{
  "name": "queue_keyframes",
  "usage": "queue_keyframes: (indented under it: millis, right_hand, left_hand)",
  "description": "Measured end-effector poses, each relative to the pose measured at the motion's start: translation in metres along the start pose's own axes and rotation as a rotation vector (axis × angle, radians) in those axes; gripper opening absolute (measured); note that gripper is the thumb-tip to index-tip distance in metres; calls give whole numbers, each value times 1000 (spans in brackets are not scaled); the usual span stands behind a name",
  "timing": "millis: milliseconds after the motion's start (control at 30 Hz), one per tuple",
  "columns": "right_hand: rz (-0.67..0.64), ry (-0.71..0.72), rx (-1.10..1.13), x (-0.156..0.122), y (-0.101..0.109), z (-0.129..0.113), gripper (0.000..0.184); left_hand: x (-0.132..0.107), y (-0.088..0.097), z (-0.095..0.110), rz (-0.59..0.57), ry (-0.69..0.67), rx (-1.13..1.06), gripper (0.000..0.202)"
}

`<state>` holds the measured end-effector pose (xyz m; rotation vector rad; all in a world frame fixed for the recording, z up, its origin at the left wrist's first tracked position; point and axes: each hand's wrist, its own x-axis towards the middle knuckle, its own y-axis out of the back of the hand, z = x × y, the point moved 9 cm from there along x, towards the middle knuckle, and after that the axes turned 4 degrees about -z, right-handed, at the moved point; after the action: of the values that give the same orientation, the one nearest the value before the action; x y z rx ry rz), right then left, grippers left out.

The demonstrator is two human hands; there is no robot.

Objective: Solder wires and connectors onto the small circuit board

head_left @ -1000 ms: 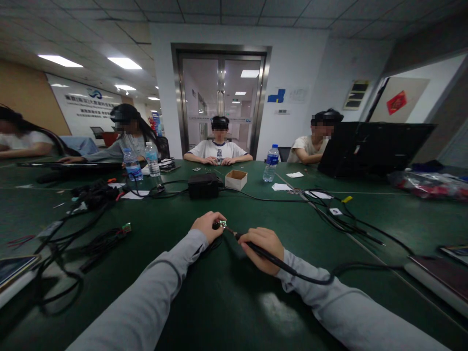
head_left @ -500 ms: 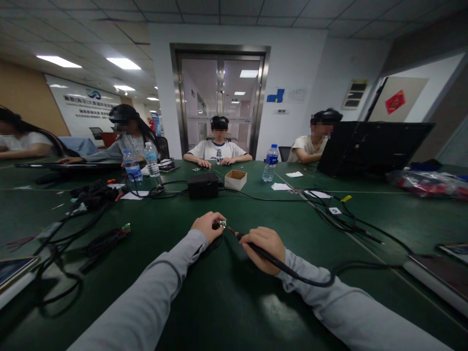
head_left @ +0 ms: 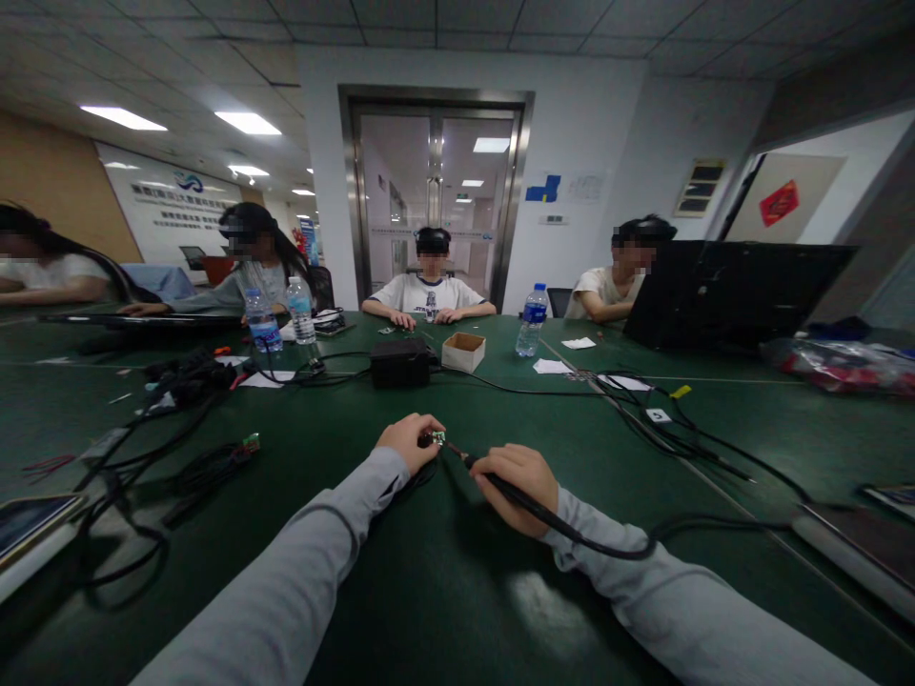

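Note:
My left hand pinches a small green circuit board between thumb and fingertips, just above the table. Part of the board and a dark piece beside it are covered by my fingers. Like a pen, my right hand grips a black corded tool with a thin brownish tip. That tip points left at the board's edge; whether they touch is too small to tell. The tool's black cord passes over my right wrist and runs off to the right. Some dark cable lies under my left hand.
Beyond my hands stand a black box, a small open carton and a water bottle. Tangled cables lie left, more cables right. Several people sit around the green table; a black monitor stands far right.
The camera view has shifted slightly, so the background sits a little further right. My left hand and the board have moved very slightly right; both grips stay the same.

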<state>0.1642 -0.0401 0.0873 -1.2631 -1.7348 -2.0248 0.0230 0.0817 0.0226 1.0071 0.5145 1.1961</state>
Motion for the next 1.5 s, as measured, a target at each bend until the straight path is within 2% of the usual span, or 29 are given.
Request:
queue_keyframes:
  millis: [400,667,833,900,1000,1067,1133,1200,1300,1400,1500]
  right_hand:
    - [22,-9,20,0,1,0,15]
    - [19,-132,41,-2,0,17,16]
    - [25,-212,48,-3,-1,27,15]
    - [27,-230,56,-3,-2,30,14]
    - [38,-242,66,-4,-2,33,13]
    - [44,-239,75,-4,-3,34,13]
    - [43,-234,81,-4,-3,34,13]
    - [33,-229,76,-3,-4,33,14]
    - [5,-225,70,-3,-6,31,15]
    - [-16,-225,75,-4,-8,31,16]
    - [-11,-212,86,-4,-8,30,17]
  left_hand:
    - [2,-1,-3,4,-8,-5,26]
    - [1,0,-1,-1,23,-24,24]
    - [0,7,0,-99,95,-45,44]
    - [-11,16,4,-98,118,72,49]
    - [-42,25,17,-27,79,265,60]
    - [-64,14,22,-58,27,280,65]
    - [-81,-5,20,-167,-3,251,67]
    - [-88,-17,11,-248,-1,237,68]
    - [-76,-8,-15,-237,84,297,68]
    - [-57,22,-60,-184,306,393,65]
    - [-52,70,-111,-62,510,496,62]
